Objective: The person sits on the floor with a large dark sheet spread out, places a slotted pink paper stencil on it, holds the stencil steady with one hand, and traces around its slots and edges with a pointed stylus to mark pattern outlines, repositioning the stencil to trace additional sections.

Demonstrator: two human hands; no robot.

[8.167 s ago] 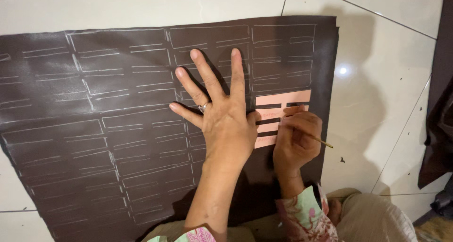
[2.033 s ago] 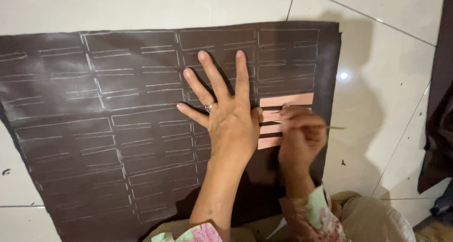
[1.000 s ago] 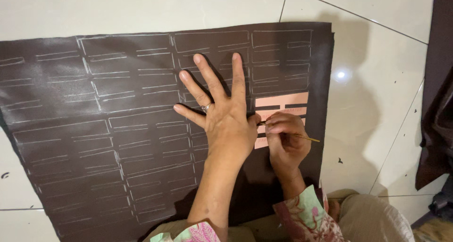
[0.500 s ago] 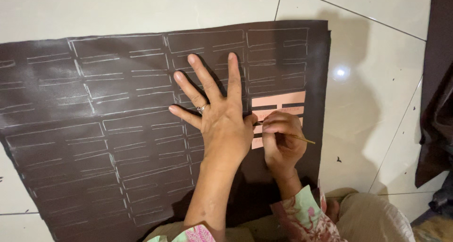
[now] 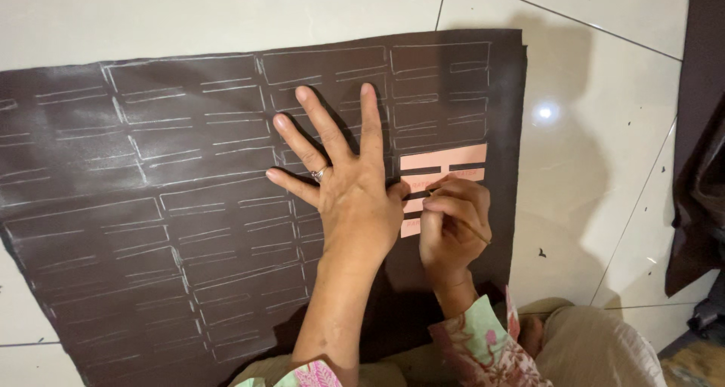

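Nearest the viewer, a floral sleeve led up to the right hand, which was curled closed around a thin pencil, its tip on a pink slotted template. Just left of it, the left hand lay flat with fingers spread wide, pressing on the dark brown sheet marked with chalk rectangles. The template lay near the sheet's right edge. Beyond spread the white tiled floor.
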